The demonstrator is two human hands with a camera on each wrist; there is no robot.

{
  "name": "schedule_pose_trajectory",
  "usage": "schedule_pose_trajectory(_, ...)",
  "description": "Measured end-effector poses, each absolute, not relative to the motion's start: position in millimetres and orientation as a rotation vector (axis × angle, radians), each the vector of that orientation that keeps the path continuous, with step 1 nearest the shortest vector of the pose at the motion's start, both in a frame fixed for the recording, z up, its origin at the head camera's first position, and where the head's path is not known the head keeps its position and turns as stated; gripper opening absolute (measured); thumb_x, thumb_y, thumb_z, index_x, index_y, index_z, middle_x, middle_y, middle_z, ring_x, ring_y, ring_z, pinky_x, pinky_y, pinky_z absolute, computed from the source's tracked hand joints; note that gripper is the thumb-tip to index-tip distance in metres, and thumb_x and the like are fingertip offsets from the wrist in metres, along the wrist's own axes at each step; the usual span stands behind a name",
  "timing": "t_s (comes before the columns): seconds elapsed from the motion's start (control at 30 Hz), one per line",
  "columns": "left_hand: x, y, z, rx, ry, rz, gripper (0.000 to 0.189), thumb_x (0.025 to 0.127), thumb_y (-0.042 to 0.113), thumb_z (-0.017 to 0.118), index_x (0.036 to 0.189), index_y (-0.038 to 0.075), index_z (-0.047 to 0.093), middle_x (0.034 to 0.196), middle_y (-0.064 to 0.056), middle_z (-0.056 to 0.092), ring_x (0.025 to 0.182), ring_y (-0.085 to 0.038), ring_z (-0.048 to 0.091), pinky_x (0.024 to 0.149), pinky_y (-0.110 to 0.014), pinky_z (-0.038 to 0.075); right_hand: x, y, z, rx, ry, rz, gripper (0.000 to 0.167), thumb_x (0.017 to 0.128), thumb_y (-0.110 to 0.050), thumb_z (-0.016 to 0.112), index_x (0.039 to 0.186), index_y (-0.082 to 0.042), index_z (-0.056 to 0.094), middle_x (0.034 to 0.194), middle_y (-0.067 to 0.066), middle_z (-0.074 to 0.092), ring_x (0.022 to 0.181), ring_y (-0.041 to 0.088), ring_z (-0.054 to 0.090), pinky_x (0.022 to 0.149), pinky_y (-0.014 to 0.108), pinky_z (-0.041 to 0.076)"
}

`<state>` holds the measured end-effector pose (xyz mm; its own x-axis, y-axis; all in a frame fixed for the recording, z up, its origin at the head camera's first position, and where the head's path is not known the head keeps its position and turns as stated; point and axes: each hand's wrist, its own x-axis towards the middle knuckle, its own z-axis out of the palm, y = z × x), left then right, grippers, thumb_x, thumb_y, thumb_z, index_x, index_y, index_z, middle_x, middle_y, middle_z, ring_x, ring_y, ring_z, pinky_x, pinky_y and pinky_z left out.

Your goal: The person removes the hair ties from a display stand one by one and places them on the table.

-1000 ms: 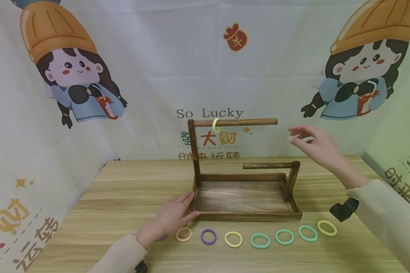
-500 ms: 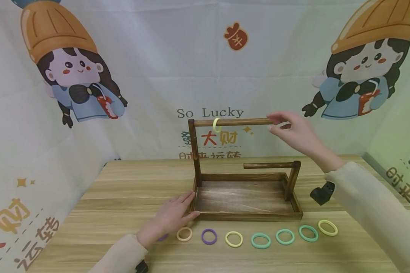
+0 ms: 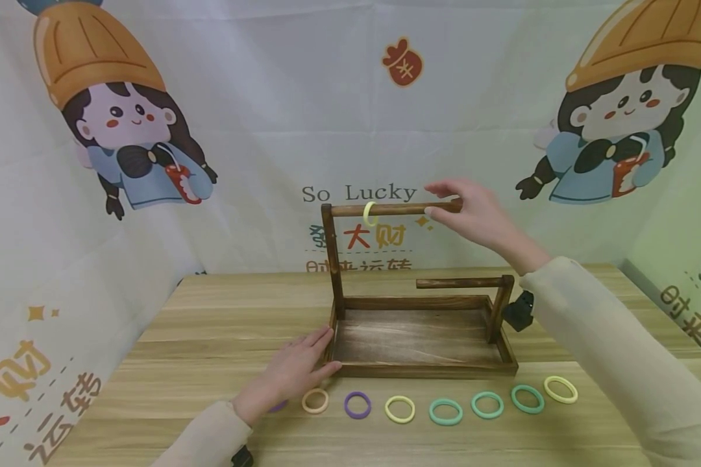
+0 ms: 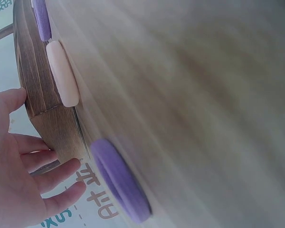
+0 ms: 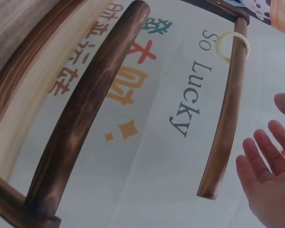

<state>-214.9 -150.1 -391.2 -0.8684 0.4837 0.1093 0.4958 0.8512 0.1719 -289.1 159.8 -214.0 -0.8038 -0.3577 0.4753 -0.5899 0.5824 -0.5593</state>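
Note:
My left hand [image 3: 292, 368] rests on the left front corner of the dark wooden tray stand [image 3: 420, 371], its fingers straight and spread against the frame. My right hand [image 3: 473, 213] is raised beside the free end of the stand's upper bar [image 3: 405, 209], thumb and fingers apart with nothing held. In the right wrist view that hand [image 5: 270, 175] appears clear of the bar. One pale yellow hair tie [image 3: 366, 214] hangs on the upper bar, left of the right fingertips. The lower bar [image 3: 458, 283] carries nothing.
A row of hair ties lies in front of the stand: peach [image 3: 315, 412], purple [image 3: 357, 417], yellow [image 3: 400, 421], several teal [image 3: 446, 423] and another yellow [image 3: 561, 401]. A second purple one [image 4: 121, 183] is partly behind my left hand. Printed cloth [image 3: 269, 130] hangs behind the table.
My right hand has moved left from beyond the bar's end to alongside it, toward the hanging yellow hair tie. My left hand, the stand and the hair ties have not moved.

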Motion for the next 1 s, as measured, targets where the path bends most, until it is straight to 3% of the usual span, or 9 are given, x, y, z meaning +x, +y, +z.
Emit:
schedule_pose_trajectory(0.5, -215, -149, -390, -0.781, -2.954, -0.314, 0.063, 0.088, 0.043, 0.048, 0.132, -0.001, 0.037, 0.136, -0.016, 0.034, 0.112, -0.042, 0.039, 0.09, -0.055, 0.031, -308, 129, -213, 0.827, -2.593, 0.899, 0.049, 0.083, -0.025, 0.061, 0.126, -0.004, 0.047, 0.121, 0.012, 0.048, 0.11, 0.026, 0.042, 0.087, 0.04, 0.038)
schedule_pose_trajectory(1.0, -215, -149, -391, -0.786, -2.953, -0.302, 0.063, 0.088, 0.043, 0.048, 0.132, -0.001, 0.037, 0.136, -0.016, 0.034, 0.113, -0.043, 0.039, 0.09, -0.055, 0.031, -319, 99, -219, 0.907, -2.544, 0.876, 0.056, 0.081, -0.025, 0.064, 0.127, -0.001, 0.043, 0.124, 0.013, 0.047, 0.113, 0.025, 0.041, 0.095, 0.037, 0.03)
